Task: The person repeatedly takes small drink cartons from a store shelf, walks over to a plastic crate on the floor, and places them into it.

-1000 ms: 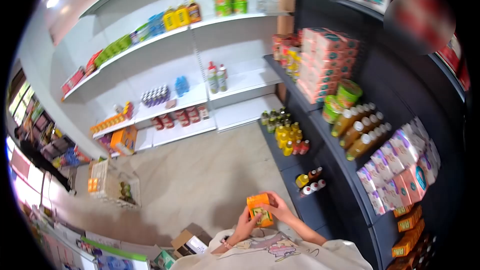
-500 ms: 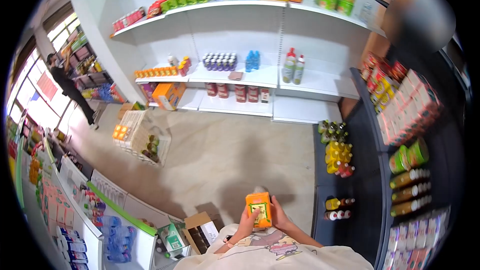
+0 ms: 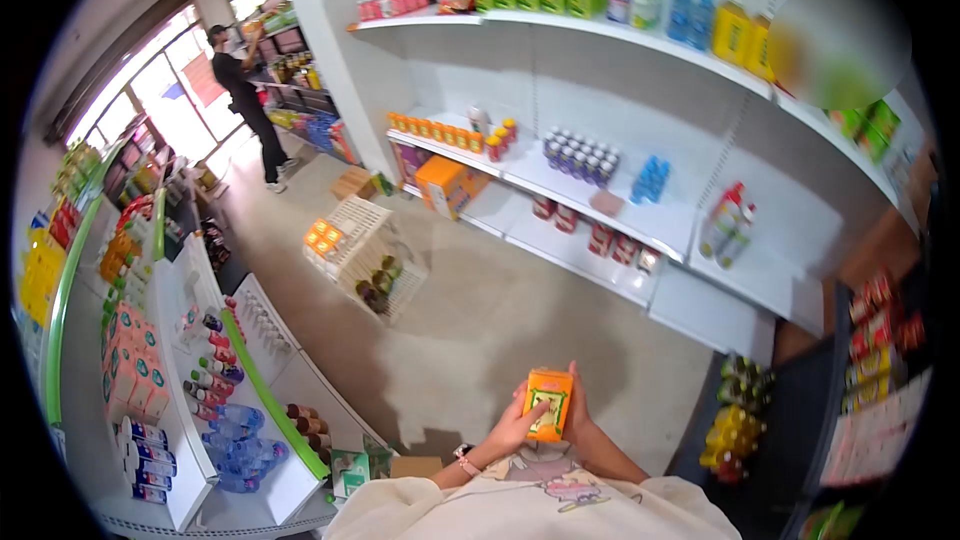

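An orange box (image 3: 549, 404) with a green-framed label is held upright in front of my body, between both hands. My left hand (image 3: 516, 424) grips its left side, with the thumb lying across the front. On the box's right side, my right hand (image 3: 577, 418) rests with its fingers pointing up along the edge. A bracelet circles my left wrist. The box hides part of the fingers of both hands.
A white basket (image 3: 350, 230) with orange packs and dark-lidded jars stands on the floor ahead. White wall shelves (image 3: 620, 200) hold bottles and boxes. Stocked shelves (image 3: 190, 390) flank the left, dark shelving (image 3: 800, 420) the right. Another person (image 3: 245, 100) stands far left.
The view has swung left, so the basket, the other person and the wall shelves sit further right in the picture. The orange box stays in both hands.
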Tool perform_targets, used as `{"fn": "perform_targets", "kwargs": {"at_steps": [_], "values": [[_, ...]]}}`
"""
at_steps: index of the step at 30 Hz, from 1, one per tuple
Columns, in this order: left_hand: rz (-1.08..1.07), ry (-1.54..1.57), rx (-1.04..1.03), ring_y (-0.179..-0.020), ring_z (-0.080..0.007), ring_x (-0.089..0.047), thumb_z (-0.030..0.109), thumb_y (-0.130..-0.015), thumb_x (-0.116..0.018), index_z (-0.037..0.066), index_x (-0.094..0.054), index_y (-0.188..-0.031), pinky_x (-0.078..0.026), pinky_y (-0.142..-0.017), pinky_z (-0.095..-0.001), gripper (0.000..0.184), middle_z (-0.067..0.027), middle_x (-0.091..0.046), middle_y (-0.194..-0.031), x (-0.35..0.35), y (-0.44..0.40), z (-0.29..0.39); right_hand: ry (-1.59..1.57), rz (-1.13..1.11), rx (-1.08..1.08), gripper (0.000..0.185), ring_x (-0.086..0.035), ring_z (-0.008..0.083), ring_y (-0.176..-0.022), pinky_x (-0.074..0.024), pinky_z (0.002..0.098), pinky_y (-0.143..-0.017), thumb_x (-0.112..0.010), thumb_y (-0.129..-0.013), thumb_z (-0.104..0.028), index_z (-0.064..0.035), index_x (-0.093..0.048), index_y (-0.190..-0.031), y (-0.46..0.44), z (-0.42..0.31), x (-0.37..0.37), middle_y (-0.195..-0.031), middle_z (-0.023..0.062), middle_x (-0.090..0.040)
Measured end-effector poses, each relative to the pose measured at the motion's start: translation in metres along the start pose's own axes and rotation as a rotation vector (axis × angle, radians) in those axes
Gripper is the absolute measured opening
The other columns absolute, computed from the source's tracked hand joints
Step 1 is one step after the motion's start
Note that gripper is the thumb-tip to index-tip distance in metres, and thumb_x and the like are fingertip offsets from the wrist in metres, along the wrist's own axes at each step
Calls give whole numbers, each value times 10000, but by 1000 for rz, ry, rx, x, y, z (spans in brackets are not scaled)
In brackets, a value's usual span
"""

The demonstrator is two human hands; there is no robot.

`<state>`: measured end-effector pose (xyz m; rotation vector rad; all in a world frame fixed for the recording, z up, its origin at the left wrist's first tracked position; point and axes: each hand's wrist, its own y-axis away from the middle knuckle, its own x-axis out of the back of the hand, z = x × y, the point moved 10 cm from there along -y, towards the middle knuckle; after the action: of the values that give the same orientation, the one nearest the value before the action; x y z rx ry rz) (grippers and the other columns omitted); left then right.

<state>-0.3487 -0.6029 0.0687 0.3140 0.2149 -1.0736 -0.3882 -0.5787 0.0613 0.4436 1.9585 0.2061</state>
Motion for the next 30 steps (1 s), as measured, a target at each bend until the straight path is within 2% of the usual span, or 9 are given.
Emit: {"fn": "perform_targets", "kwargs": {"at_steps": [2,5,9,13,16,20,24,27,30], "values": [[58,33,11,-1107,-148,-392,180,-897,-519,-7,-413,-1216,-343,-924,-261,384,-80,-402,-1188,14,-18,17,17,-6,9,809,-574,324,-907,-464,413,-827,-245,-788,-738,-16,-532,-1016,-30,-12,-7,-957,181,-587],[160,12,5,-1087,-159,-406,182,-885,-531,1,-413,-1221,-336,-929,-266,400,-85,-420,-1163,51,-37,-4,77,87,-82,881,-597,270,-867,-486,379,-793,-173,-767,-772,-19,-537,-1042,-66,-4,6,-962,156,-599],[312,97,-23,-1062,-150,-424,197,-876,-545,2,-441,-1177,-342,-921,-268,374,-86,-463,-1120,93,-49,-15,117,52,-275,885,-601,268,-839,-487,368,-783,-169,-763,-776,-17,-543,-1019,-112,18,7,-918,152,-607],[391,360,24,-944,-94,-501,191,-880,-547,8,-445,-1165,-413,-821,-231,354,-45,-528,-1041,146,-84,-14,174,68,-401,885,-605,260,-787,-494,357,-751,-167,-761,-779,-17,-551,-995,-175,24,-13,-874,146,-611],[470,345,-93,-923,-71,-512,175,-883,-545,8,-445,-1165,-422,-797,-212,342,-26,-546,-1016,198,-115,25,247,113,-393,867,-606,258,-783,-499,356,-735,-178,-774,-765,-14,-546,-1002,-239,18,-39,-875,145,-609],[447,308,-78,-931,-72,-510,164,-886,-544,-3,-441,-1169,-416,-814,-214,345,-23,-550,-1002,270,-164,74,215,74,-357,832,-603,267,-787,-502,367,-733,-220,-789,-745,-10,-536,-1015,-332,11,-85,-882,154,-603],[489,249,-144,-946,-78,-500,165,-891,-538,-17,-467,-1145,-404,-830,-211,320,-25,-532,-1030,346,-205,125,211,-6,-370,813,-595,280,-817,-500,391,-735,-239,-788,-743,-22,-526,-1032,-419,9,-145,-891,155,-595],[556,214,-217,-960,-81,-495,173,-896,-531,-23,-472,-1138,-398,-840,-211,317,-27,-524,-1039,406,-227,159,152,-96,-385,757,-595,303,-847,-491,398,-783,-279,-795,-724,-46,-535,-1011,-483,19,-177,-899,159,-600],[578,375,-101,-911,-78,-524,184,-897,-529,-21,-496,-1103,-434,-782,-215,292,-24,-537,-1004,449,-240,164,201,-40,-379,773,-596,300,-865,-488,401,-796,-270,-807,-710,-24,-527,-1054,-530,33,-187,-929,172,-602]]}}
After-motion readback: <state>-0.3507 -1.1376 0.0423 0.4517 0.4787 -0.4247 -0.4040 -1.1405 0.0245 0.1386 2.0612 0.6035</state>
